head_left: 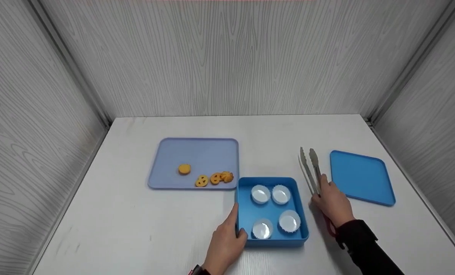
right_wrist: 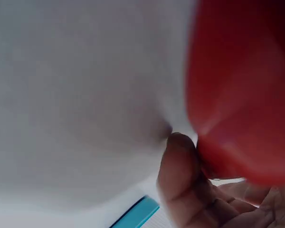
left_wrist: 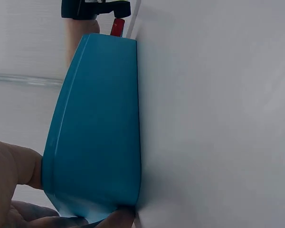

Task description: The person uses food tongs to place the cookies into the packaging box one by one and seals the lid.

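Note:
A blue box (head_left: 270, 242) stands at the front middle of the table, with several white paper cups (head_left: 260, 194) inside. My left hand (head_left: 226, 238) grips its near left corner, the index finger along the left wall and the thumb at the front. The box's outer wall (left_wrist: 97, 114) fills much of the left wrist view. On its right, my right hand (head_left: 333, 202) holds metal tongs (head_left: 314, 160), their two arms spread apart and pointing away from me. In the right wrist view the red handle (right_wrist: 242, 109) of the tongs lies against the fingers.
A lilac tray (head_left: 197, 149) behind the box to the left carries several cookies (head_left: 202, 181), mostly along its near edge. A flat blue tray (head_left: 361, 175) lies to the right of the tongs. Grey wood-grain panels (head_left: 235, 57) enclose the white table (head_left: 116, 229) at the back and sides.

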The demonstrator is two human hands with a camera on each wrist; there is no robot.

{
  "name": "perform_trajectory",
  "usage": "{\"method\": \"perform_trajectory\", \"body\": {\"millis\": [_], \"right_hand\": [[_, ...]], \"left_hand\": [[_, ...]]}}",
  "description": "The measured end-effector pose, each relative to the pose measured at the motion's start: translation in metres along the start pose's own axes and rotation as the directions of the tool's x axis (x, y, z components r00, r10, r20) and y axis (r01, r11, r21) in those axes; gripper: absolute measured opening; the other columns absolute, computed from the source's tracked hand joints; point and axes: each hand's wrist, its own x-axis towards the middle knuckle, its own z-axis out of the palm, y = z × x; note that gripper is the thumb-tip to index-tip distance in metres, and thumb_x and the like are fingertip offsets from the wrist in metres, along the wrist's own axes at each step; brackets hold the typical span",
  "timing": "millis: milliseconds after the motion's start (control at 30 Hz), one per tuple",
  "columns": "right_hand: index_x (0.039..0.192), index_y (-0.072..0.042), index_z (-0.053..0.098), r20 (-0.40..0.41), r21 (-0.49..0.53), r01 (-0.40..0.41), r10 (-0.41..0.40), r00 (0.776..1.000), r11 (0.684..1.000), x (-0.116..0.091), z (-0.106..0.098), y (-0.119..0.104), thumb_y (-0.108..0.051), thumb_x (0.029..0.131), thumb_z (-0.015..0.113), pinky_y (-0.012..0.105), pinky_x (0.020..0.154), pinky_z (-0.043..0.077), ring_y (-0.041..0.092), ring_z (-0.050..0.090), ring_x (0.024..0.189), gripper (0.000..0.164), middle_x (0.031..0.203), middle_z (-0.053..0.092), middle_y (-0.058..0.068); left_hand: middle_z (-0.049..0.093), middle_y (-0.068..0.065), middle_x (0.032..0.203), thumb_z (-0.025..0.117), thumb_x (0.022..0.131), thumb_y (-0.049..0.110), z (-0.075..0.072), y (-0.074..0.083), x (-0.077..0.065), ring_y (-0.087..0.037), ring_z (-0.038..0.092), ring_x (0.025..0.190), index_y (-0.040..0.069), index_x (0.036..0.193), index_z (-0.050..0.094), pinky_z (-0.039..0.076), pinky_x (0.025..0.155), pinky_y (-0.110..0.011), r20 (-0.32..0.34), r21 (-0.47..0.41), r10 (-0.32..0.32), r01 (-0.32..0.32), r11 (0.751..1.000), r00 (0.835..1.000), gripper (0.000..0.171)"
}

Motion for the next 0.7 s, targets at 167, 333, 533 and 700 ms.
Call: {"method": "perform_trajectory", "body": {"millis": [167, 333, 533, 700], "right_hand": [[0.149, 0.014, 0.036, -0.052, 0.019, 0.06, -0.059, 0.997, 0.998, 0.0, -0.005, 0.005, -0.009, 0.095, 0.064, 0.06, 0.075, 0.055, 0.044, 0.063, 0.085, 0.065, 0.117, 0.055, 0.039], [0.136, 0.009, 0.055, -0.211, 0.014, 0.213, -0.206, 0.956, 0.977, 0.0, -0.008, 0.011, -0.008, 0.092, 0.072, 0.055, 0.065, 0.056, 0.039, 0.063, 0.076, 0.05, 0.105, 0.06, 0.031], [0.128, 0.001, 0.062, -0.248, 0.005, 0.333, -0.322, 0.914, 0.943, 0.007, -0.022, 0.008, -0.007, 0.089, 0.078, 0.042, 0.055, 0.055, 0.027, 0.061, 0.071, 0.044, 0.094, 0.066, 0.02], [0.138, 0.002, 0.06, -0.129, -0.029, 0.404, -0.404, 0.905, 0.914, 0.011, -0.036, -0.01, -0.012, 0.089, 0.08, 0.037, 0.062, 0.057, 0.02, 0.06, 0.075, 0.054, 0.101, 0.069, 0.015]], "left_hand": [[0.047, -0.017, 0.156, 0.062, 0.093, 0.012, -0.002, 0.0, -0.006, -0.033, 0.05, 0.14, 0.004, 0.16, 0.033, 0.043, 0.113, -0.054, 0.007, 0.002, 0.003, -0.003, 1.0, 1.0, 0.073], [0.047, -0.017, 0.156, 0.062, 0.092, 0.012, -0.003, 0.0, -0.009, -0.033, 0.049, 0.14, 0.004, 0.16, 0.032, 0.043, 0.113, -0.054, 0.029, -0.003, -0.012, 0.012, 1.0, 1.0, 0.074], [0.05, -0.017, 0.153, 0.062, 0.097, 0.018, -0.006, 0.0, -0.003, -0.034, 0.052, 0.138, 0.004, 0.159, 0.035, 0.045, 0.111, -0.055, 0.009, -0.003, -0.022, 0.022, 1.0, 1.0, 0.069], [0.06, -0.017, 0.143, 0.061, 0.101, 0.024, -0.011, -0.001, 0.009, -0.035, 0.061, 0.127, 0.006, 0.156, 0.041, 0.05, 0.105, -0.056, -0.026, 0.011, -0.056, 0.056, 0.998, 0.998, 0.062]]}}
